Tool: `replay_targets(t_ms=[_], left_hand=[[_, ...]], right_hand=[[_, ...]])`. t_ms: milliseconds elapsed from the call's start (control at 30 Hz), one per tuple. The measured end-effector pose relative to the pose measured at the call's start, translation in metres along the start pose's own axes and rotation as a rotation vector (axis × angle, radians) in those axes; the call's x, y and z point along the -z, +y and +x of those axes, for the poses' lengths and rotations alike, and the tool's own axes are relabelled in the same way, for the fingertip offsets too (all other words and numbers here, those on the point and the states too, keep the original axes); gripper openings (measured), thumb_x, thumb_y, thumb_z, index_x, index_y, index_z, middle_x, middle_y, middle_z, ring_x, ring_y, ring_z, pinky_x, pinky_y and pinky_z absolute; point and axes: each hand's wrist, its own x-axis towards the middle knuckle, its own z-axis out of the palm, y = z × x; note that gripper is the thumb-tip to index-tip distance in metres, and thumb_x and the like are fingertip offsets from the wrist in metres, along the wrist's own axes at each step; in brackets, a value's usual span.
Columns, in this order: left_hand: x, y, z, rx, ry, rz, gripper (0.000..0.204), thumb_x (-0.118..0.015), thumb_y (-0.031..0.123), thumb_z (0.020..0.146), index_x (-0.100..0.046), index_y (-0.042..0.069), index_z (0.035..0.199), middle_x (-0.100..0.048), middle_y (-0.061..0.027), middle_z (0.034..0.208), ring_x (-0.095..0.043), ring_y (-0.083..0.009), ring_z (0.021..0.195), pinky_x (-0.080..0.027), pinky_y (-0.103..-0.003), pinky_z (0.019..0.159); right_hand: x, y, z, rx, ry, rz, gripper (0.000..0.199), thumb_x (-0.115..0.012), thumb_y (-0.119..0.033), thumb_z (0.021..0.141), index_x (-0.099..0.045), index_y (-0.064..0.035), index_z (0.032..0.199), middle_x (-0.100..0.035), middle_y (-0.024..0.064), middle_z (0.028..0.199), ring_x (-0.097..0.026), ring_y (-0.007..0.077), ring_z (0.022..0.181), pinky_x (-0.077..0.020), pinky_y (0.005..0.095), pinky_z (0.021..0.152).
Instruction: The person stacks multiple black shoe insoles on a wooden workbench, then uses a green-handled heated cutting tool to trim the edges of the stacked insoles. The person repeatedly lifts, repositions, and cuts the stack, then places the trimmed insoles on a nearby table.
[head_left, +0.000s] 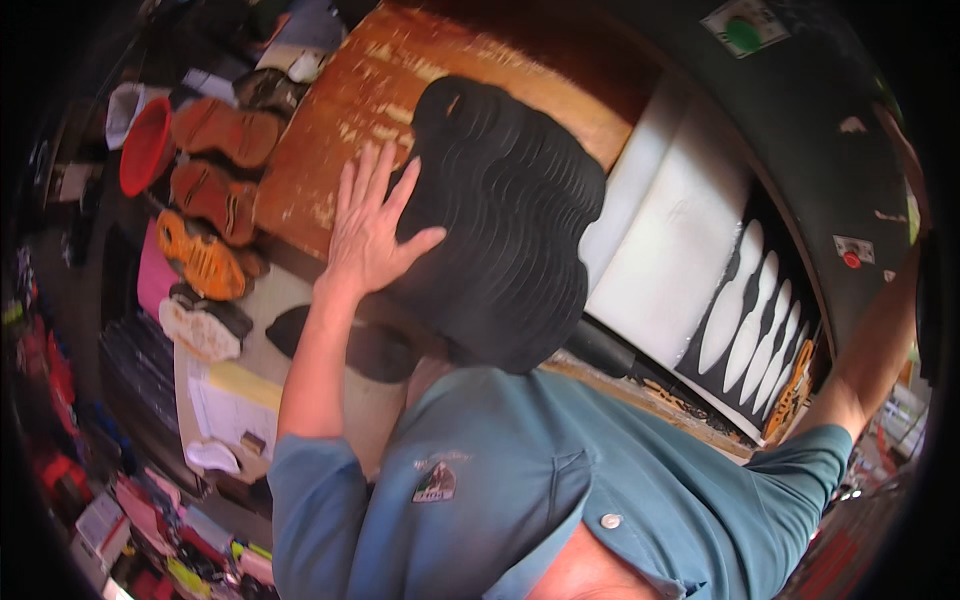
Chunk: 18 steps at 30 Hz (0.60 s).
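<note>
My left hand (375, 225) lies with fingers spread against the left side of a tall, fanned stack of black shoe soles (500, 200); it grasps nothing. The stack stands on a worn orange-brown wooden board (340, 100) in front of my body. My right arm (870, 350) reaches out to the far right, and its hand is lost at the dark rim of the picture. Between that arm and the stack lies a white cutting board (665, 230). On it is a black sheet (740, 290) with several sole-shaped openings showing white. An orange sole-shaped cutting die (795, 385) sits at the sheet's near end.
A dark green machine body (720, 110) overhangs the cutting board, with a green button (742, 35) and a red button (851, 259). At the left are several sole-shaped dies (225, 135), a red bowl (148, 147), a loose black sole (375, 345) and papers (235, 405).
</note>
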Motion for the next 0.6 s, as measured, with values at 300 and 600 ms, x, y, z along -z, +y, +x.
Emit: replay_targets(t_ms=[300, 600], left_hand=[[0.004, 0.005, -0.001, 0.021, 0.087, -0.224, 0.065, -0.054, 0.040, 0.112, -0.047, 0.000, 0.163, -0.033, -0.0231, 0.176, -0.024, -0.0474, 0.164, -0.014, -0.063, 0.133], [-0.016, 0.012, -0.008, -0.036, 0.065, -0.205, 0.056, -0.051, 0.022, 0.112, -0.045, 0.000, 0.163, -0.037, -0.0246, 0.174, -0.031, -0.0457, 0.162, -0.021, -0.060, 0.133]], right_hand=[[0.075, -0.022, -0.130, 0.016, -0.200, 0.340, 0.018, -0.080, -0.014, 0.097, -0.075, -0.0026, 0.109, -0.078, 0.0114, 0.095, -0.076, 0.0253, 0.084, -0.0600, 0.0382, 0.075], [0.076, -0.226, -0.256, 0.182, -0.735, 0.565, 0.024, -0.086, -0.005, 0.082, -0.065, -0.0038, 0.094, -0.070, 0.0139, 0.084, -0.072, 0.0331, 0.079, -0.0577, 0.0452, 0.072]])
